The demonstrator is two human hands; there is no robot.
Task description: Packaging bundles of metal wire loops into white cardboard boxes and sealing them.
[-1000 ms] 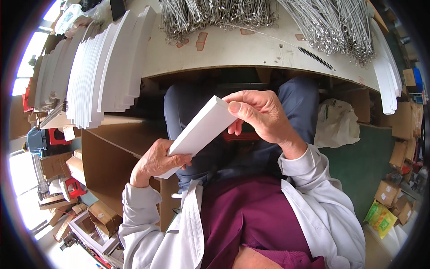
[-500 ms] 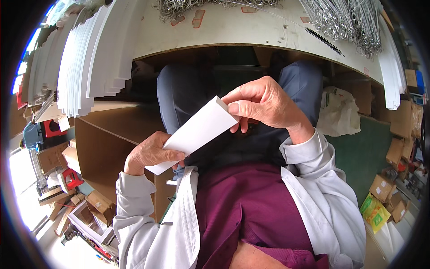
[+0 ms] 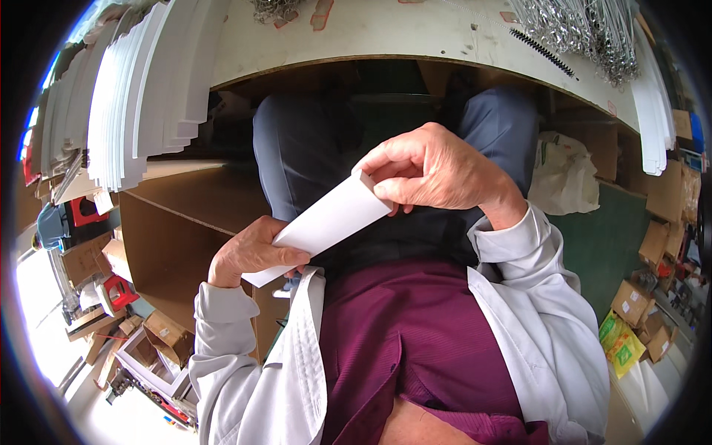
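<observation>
A long, narrow white box [image 3: 326, 226] slants across my lap, its far end up and to the right. Wrapped round its lower end is my left hand [image 3: 256, 252], thumb lying across the top face and fingers mostly hidden beneath. At the upper end my right hand [image 3: 437, 170] pinches the box's edge between thumb and index finger, the other fingers curled behind it. Whether that end of the box is open or closed cannot be made out.
Ahead is a white worktable [image 3: 386, 33] with bundles of metal wire pieces [image 3: 582, 33] and a black bristle brush [image 3: 541, 52]. White box stacks [image 3: 122, 104] stand at left. An open cardboard carton [image 3: 174, 245] is beside my left leg; a whitish plastic bag [image 3: 560, 174] lies right.
Both hands keep their hold on the white box. My right hand has shifted slightly, its fingers now further round the end. The view has tilted a little, so the table sits higher.
</observation>
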